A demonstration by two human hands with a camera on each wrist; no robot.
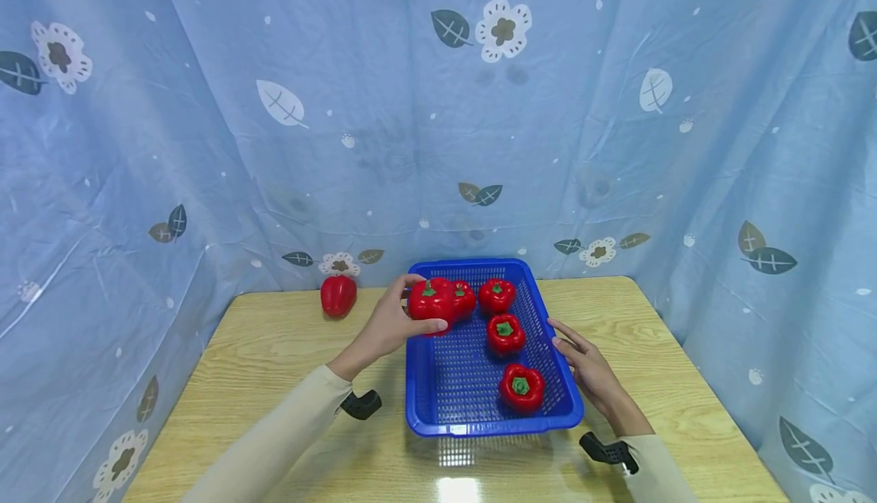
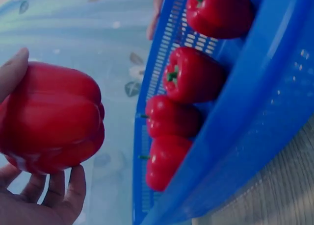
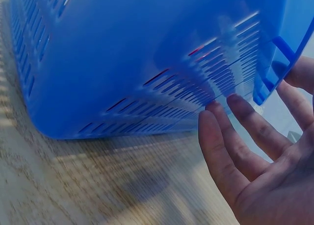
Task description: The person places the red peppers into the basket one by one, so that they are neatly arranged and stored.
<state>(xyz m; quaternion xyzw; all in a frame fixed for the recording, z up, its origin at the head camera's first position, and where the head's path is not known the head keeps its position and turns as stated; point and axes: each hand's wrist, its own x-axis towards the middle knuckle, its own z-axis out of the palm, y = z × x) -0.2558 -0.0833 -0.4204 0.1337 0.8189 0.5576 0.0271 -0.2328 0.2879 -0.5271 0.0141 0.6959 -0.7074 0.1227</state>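
Observation:
My left hand (image 1: 397, 320) grips a large red bell pepper (image 1: 430, 301) with a green stem, thumb on one side and fingers on the other. In the left wrist view the held pepper (image 2: 54, 117) is raised beside the basket's peppers. Several more red bell peppers (image 1: 505, 334) lie inside a blue plastic basket (image 1: 411, 404); the held one partly hides the leftmost of them in the head view. My right hand (image 1: 596, 374) is at the basket's right side, its fairly straight fingers (image 3: 255, 122) against the slotted wall below the rim and its thumb near the rim.
Another red pepper (image 1: 339, 295) lies at the back left of the wooden table (image 1: 294, 343), outside the basket. A blue floral curtain (image 1: 384, 107) hangs behind the table and along both sides. Black straps (image 1: 361, 405) are around both wrists.

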